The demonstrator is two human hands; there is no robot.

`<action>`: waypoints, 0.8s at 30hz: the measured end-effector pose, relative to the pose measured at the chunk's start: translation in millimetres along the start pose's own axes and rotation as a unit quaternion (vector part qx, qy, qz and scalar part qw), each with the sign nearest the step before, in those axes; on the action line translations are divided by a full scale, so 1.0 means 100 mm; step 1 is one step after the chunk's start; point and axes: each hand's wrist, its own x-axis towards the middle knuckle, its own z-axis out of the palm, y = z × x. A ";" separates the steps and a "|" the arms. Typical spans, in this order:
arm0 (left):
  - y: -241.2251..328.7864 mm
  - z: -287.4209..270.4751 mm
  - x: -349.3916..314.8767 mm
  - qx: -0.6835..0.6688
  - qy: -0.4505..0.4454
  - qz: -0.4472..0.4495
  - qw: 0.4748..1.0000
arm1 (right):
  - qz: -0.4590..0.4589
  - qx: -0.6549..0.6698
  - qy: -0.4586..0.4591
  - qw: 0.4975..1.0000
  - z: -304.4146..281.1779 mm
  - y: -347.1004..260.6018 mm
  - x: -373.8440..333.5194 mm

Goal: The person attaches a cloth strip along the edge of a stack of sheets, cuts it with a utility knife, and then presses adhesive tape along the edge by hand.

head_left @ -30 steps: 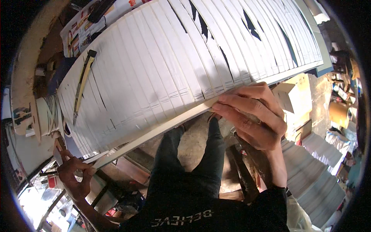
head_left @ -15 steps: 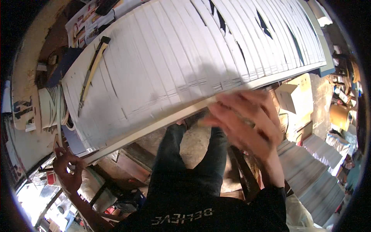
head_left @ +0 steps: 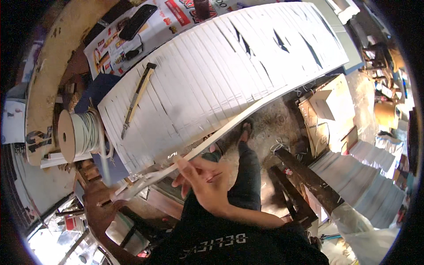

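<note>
A long row of white paper blocks (head_left: 194, 79), packed side by side with thin dark gaps, lies in front of me. Along its near edge runs a narrow pale strip (head_left: 225, 129) with a ribbed side. My right hand (head_left: 205, 181) is closed round this strip left of centre, thumb and fingers on either side. At the strip's left end is my left hand (head_left: 104, 194), smeared by motion, so its fingers cannot be made out. A yellow and black utility knife (head_left: 138, 100) lies on the white blocks, its blade toward me.
On the left stands a spool of pale cord (head_left: 73, 134). A phone (head_left: 138, 22) rests on a printed sheet beyond the blocks. Cardboard boxes (head_left: 329, 110) and stacked paper (head_left: 357, 181) sit to the right, near dark wooden beams (head_left: 309, 181).
My right hand has swung from the right, above the strip, down and left onto it. My left hand has shifted right and blurred. The view has turned, showing more of the spool and phone.
</note>
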 end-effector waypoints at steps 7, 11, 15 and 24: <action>1.30 0.10 0.88 -0.213 -0.040 0.015 0.976 | -0.012 -0.016 -0.162 0.987 0.33 0.49 -0.27; 1.30 0.17 0.80 -0.300 -0.184 -0.082 0.932 | -0.054 0.058 -0.167 0.983 0.75 1.00 -0.40; 1.00 0.13 0.63 -0.339 -0.166 -0.226 0.898 | -0.102 -0.065 -0.267 0.956 0.65 0.88 -0.20; 0.53 0.17 0.65 -0.324 -0.204 -0.116 0.916 | -0.500 -0.505 0.138 0.690 -1.26 -0.92 0.30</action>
